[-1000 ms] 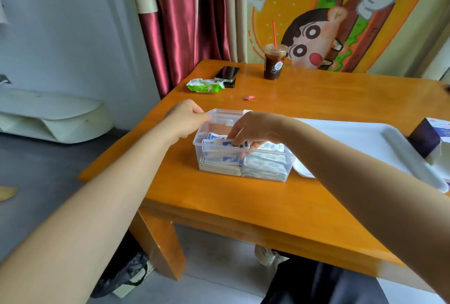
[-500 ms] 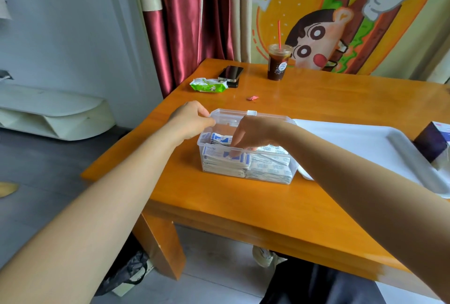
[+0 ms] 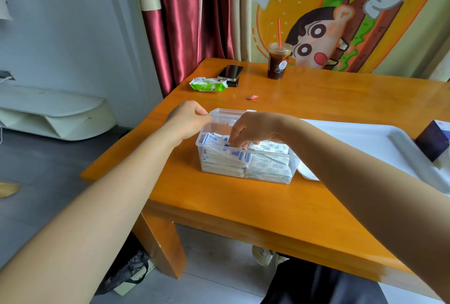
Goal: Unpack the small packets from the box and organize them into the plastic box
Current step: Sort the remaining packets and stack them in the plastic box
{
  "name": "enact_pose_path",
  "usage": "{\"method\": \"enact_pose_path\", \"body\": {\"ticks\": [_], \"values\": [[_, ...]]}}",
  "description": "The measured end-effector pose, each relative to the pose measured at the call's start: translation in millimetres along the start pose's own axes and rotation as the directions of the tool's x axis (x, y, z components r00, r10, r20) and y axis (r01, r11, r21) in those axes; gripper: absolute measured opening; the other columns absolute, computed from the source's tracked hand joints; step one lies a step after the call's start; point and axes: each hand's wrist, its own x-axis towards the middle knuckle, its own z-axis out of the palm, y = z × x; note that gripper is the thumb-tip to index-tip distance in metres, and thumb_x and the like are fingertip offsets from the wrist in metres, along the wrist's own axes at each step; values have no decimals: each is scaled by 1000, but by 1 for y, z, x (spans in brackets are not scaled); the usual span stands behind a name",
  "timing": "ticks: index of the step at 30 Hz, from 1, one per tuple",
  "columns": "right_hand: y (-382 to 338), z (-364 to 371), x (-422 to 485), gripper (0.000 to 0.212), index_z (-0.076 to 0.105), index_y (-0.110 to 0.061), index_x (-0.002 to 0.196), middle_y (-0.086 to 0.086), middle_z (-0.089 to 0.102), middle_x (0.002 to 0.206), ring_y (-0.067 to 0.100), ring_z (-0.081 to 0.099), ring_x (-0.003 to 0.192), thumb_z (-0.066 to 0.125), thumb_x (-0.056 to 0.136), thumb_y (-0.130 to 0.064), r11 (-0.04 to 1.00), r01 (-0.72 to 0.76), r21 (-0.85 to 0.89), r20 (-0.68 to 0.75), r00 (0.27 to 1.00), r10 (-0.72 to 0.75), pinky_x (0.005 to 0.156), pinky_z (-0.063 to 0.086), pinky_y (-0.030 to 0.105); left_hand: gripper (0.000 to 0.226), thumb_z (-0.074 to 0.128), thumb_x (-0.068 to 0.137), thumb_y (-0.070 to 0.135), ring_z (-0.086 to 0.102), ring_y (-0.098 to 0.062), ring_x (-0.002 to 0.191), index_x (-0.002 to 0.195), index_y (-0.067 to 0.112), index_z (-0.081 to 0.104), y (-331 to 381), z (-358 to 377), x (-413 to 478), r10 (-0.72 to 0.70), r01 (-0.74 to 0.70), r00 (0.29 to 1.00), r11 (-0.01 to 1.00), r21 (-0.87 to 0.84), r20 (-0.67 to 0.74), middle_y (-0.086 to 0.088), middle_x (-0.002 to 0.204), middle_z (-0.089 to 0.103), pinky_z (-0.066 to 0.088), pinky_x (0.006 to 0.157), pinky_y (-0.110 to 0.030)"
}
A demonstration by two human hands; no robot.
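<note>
A clear plastic box (image 3: 247, 176) stands on the orange wooden table (image 3: 316, 99), packed with several small white-and-blue packets (image 3: 267, 157). My left hand (image 3: 187, 118) grips the box's far left rim corner with curled fingers. My right hand (image 3: 255, 129) reaches down into the box, its fingertips curled onto the blue-printed packets (image 3: 219, 144) on the left stack; whether it pinches one is hidden by the fingers. A dark purple cardboard box (image 3: 432, 136) sits at the right edge of the view.
A white tray (image 3: 365, 140) lies right of the plastic box. At the table's far side stand an iced drink cup with a red straw (image 3: 278, 61), a phone (image 3: 230, 72), a green wipes pack (image 3: 208, 84) and a small red wrapper (image 3: 252, 97).
My right hand has shifted slightly deeper into the box over the left stack of packets. My left hand keeps its hold on the rim.
</note>
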Motion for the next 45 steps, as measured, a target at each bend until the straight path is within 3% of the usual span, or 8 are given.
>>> {"method": "enact_pose_path", "body": {"ticks": [3,14,17,25,29,35,42,45], "values": [[2,2,1,11,65,-18,97,-10,63,85,7,59,79,59,90,-12,999,19,-29,40,999,-18,58,42,16,17,61,89,31,53,-19,76,104,23,61,0,0,2,4,-4,1000,1000,-14,8,-4,105,64,41,53,-27],[6,3,5,12,72,-12,97,-3,70,87,4,64,70,68,85,-12,998,57,3,-15,998,-57,50,47,11,17,60,91,28,52,-17,73,106,20,61,1,-2,4,13,-13,1000,1000,9,24,-2,99,61,41,54,-26],[7,3,5,10,72,-11,93,0,70,82,9,67,68,70,84,-9,995,54,83,-36,998,-51,53,51,14,16,60,92,29,52,-16,72,106,21,61,2,-3,3,9,-10,1000,1000,17,25,-1,95,61,42,55,-27],[8,-13,6,24,67,-7,110,6,67,101,14,60,85,65,89,-16,986,13,165,-47,999,-5,69,53,21,18,59,92,28,46,-14,60,107,18,64,3,-8,3,-8,10,998,999,-32,57,-2,77,58,37,48,-25],[9,-23,10,23,68,-7,109,10,66,102,14,57,80,64,90,-18,990,3,140,-104,994,12,66,51,21,19,56,95,30,42,-12,55,106,16,63,4,-7,3,-21,25,998,997,-72,61,-1,71,55,34,45,-23],[11,-9,15,19,65,-7,105,5,67,96,16,64,77,59,93,-20,996,7,-87,-18,1000,-9,63,54,21,17,65,89,27,49,-14,63,103,19,62,2,-5,2,-12,14,998,1000,-24,60,-3,84,60,38,47,-23],[9,-11,17,7,62,-14,97,8,66,101,13,58,75,59,93,-20,1000,23,0,12,1000,-23,59,50,20,14,67,86,30,53,-15,78,98,24,61,4,-6,3,15,-15,1000,1000,7,27,1,94,61,44,55,-26],[7,-15,12,6,61,-14,93,3,62,88,12,55,73,57,94,-19,998,1,58,-19,1000,0,57,47,19,11,63,87,30,60,-19,92,96,23,63,11,-8,-1,63,-58,995,996,70,-71,4,97,62,54,74,-35]]}}
